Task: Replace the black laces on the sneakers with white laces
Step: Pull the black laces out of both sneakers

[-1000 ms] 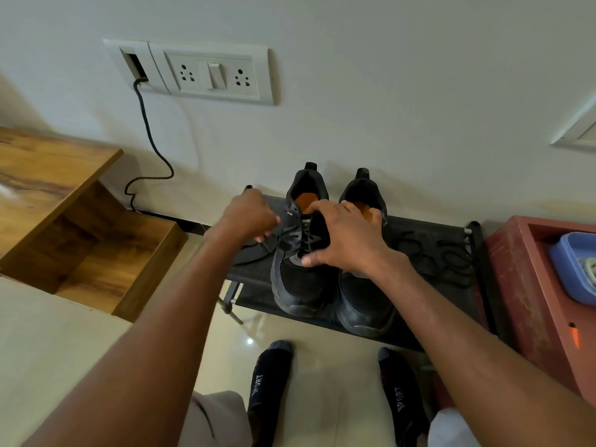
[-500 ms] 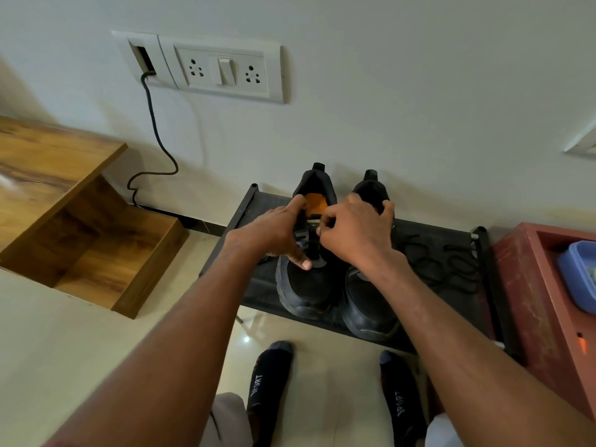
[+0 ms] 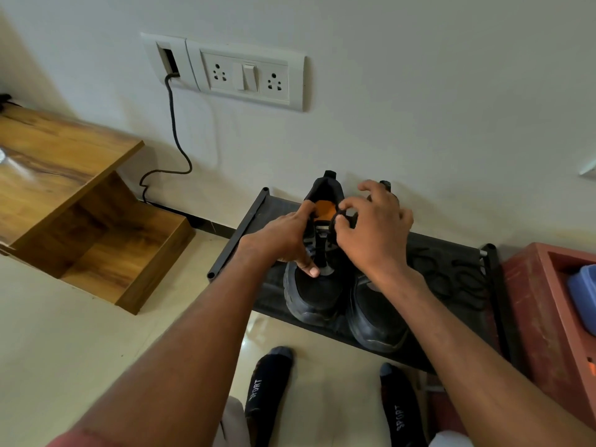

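Two black sneakers stand side by side on a low black rack, toes toward me. My left hand grips the left sneaker at its left eyelet side, thumb down on the vamp, index finger near the orange insole. My right hand pinches the black lace at the top right eyelets of that sneaker, other fingers spread. The right sneaker is partly hidden under my right wrist. Loose black laces lie coiled on the rack to the right. No white lace shows.
A red crate holding a blue container stands right of the rack. A wooden stepped shelf is at left. A black cable hangs from the wall socket plate. My socked feet rest on the tiled floor.
My left hand came back from the rack's left side onto the left sneaker. My right hand rose from the lower eyelets to the top of the tongue and now pinches the lace there.
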Demonstrator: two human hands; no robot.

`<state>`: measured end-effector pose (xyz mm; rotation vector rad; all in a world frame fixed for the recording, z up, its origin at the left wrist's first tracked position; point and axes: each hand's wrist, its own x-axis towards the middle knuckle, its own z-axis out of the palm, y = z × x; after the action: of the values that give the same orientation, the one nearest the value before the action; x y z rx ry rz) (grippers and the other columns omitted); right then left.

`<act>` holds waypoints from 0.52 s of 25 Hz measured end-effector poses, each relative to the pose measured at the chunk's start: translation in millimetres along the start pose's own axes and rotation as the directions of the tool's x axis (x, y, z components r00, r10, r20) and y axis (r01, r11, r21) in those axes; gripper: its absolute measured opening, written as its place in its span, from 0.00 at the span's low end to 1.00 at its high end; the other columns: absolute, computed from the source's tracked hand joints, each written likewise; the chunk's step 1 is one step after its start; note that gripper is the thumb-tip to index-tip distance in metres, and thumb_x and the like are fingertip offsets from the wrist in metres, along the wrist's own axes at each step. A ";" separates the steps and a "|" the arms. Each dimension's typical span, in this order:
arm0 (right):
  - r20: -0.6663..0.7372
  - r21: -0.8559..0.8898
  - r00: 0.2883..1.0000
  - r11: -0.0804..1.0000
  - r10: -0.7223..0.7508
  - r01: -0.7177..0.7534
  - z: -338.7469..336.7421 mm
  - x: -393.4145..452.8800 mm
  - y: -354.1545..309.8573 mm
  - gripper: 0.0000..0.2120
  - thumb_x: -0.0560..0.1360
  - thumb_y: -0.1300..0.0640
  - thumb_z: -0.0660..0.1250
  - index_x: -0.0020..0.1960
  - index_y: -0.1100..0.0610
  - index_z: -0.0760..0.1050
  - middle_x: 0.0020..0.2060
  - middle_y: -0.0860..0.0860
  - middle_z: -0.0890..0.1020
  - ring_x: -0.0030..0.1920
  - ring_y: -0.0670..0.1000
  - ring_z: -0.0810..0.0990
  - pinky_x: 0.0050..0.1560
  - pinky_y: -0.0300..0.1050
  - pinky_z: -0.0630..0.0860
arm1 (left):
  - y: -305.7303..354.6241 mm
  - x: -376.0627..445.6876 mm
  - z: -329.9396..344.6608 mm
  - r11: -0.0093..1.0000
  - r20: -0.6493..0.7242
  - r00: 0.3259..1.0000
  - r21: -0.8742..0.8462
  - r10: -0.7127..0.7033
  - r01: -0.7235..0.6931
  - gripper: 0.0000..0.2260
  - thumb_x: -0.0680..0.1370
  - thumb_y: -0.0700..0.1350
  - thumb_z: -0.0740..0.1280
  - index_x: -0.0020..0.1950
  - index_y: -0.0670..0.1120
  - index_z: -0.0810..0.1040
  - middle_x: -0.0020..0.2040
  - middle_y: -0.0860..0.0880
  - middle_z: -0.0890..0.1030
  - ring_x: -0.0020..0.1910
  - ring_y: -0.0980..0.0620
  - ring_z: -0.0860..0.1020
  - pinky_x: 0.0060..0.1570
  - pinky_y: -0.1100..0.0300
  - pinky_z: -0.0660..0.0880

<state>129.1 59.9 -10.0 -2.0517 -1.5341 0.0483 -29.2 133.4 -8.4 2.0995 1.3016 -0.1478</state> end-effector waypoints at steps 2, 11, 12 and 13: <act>0.178 -0.120 0.974 0.980 -0.137 0.160 7.5 -4.0 -1.9 0.10 0.78 0.49 0.72 0.59 0.44 0.83 0.79 0.45 0.65 0.79 0.53 0.61 0.75 0.71 0.57 | -0.6 0.1 0.1 1.000 -0.004 1.000 0.001 -0.003 0.003 0.55 0.61 0.48 0.87 0.77 0.57 0.54 0.71 0.45 0.75 0.69 0.39 0.74 0.66 0.41 0.73; -0.267 0.093 0.963 0.993 -0.043 0.070 3.7 3.1 -4.1 0.10 0.77 0.53 0.64 0.57 0.52 0.76 0.62 0.49 0.75 0.63 0.53 0.75 0.63 0.60 0.71 | -0.3 2.5 1.3 1.000 0.004 1.000 0.010 -0.013 0.013 0.54 0.62 0.47 0.87 0.76 0.58 0.54 0.68 0.45 0.76 0.66 0.39 0.75 0.66 0.38 0.74; -0.127 -0.018 0.983 0.991 -0.136 0.135 6.3 1.9 -4.0 0.12 0.78 0.53 0.66 0.62 0.51 0.76 0.70 0.49 0.72 0.71 0.54 0.70 0.68 0.64 0.68 | -0.3 2.9 1.8 1.000 -0.001 1.000 0.014 -0.012 0.012 0.54 0.61 0.47 0.87 0.75 0.58 0.55 0.69 0.45 0.76 0.67 0.39 0.75 0.66 0.39 0.74; 0.059 -0.095 0.982 0.979 -0.177 0.182 12.4 -1.6 -3.7 0.13 0.80 0.51 0.67 0.63 0.49 0.78 0.76 0.48 0.66 0.77 0.54 0.63 0.73 0.68 0.62 | 0.0 3.0 2.2 1.000 -0.007 1.000 0.017 -0.010 0.010 0.54 0.61 0.47 0.87 0.75 0.58 0.55 0.69 0.45 0.76 0.67 0.39 0.75 0.65 0.39 0.74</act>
<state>120.9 64.4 -19.2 -1.9914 -1.7798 -0.0478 -27.1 134.4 -11.3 2.1095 1.3195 -0.1561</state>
